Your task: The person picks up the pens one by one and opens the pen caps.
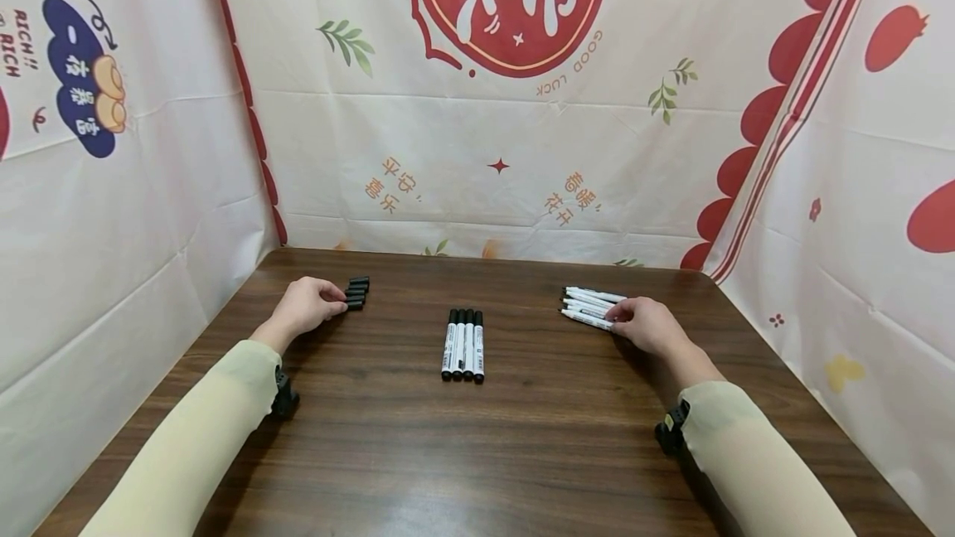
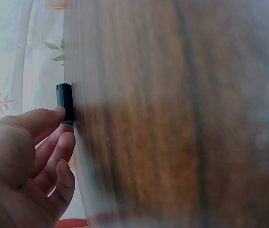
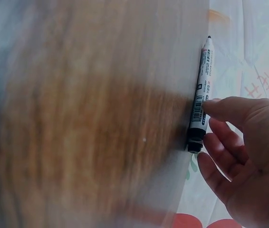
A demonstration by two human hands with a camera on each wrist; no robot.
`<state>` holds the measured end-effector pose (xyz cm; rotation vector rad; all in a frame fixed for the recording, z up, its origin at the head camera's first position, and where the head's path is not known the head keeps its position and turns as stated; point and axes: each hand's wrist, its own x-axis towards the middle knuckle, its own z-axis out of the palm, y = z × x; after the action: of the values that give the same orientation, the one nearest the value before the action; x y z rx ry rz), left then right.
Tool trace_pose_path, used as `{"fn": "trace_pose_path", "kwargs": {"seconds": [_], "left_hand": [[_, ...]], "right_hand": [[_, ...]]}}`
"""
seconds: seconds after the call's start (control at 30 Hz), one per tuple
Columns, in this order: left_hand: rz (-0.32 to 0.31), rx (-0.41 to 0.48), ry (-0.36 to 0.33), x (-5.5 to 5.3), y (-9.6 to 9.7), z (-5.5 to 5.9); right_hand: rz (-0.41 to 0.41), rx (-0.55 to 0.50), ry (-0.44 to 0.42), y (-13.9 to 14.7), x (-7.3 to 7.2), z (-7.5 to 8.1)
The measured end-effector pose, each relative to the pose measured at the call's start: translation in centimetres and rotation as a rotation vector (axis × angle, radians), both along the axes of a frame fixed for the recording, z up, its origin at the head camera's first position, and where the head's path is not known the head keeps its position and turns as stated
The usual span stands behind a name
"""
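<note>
On the left of the table, several black marker caps (image 1: pixel 359 281) lie side by side in a short row. My left hand (image 1: pixel 306 306) pinches the nearest cap (image 2: pixel 65 97) between thumb and fingers. Over on the right, several uncapped white markers (image 1: pixel 594 295) lie in a row with their black tips toward the left. With thumb and fingertips, my right hand (image 1: pixel 651 324) holds the nearest uncapped marker (image 3: pixel 205 76) by its rear end, low at the tabletop. Between the hands, several capped markers (image 1: pixel 463 346) lie side by side, black caps pointing away from me.
The brown wooden table (image 1: pixel 448 446) carries all of these things. Printed cloth (image 1: pixel 477 131) hangs behind it and along both sides. A small black device (image 1: pixel 284 394) is worn on the left wrist, another (image 1: pixel 673 428) on the right.
</note>
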<state>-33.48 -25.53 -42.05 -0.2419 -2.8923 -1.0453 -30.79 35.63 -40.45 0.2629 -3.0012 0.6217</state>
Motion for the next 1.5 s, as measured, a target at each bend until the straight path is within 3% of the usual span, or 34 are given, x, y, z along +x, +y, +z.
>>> {"fn": "trace_pose_path", "kwargs": {"seconds": [0.83, 1.13, 1.5], "left_hand": [[-0.012, 0.049, 0.013, 0.9, -0.1, 0.3], [-0.096, 0.083, 0.011, 1.7, 0.2, 0.6], [-0.256, 0.094, -0.003, 2.9, 2.1, 1.2]], "right_hand": [[0.028, -0.013, -0.007, -0.1, 0.3, 0.0], [0.056, -0.021, 0.035, -0.9, 1.2, 0.3], [0.202, -0.086, 0.013, -3.4, 2.2, 0.5]]}}
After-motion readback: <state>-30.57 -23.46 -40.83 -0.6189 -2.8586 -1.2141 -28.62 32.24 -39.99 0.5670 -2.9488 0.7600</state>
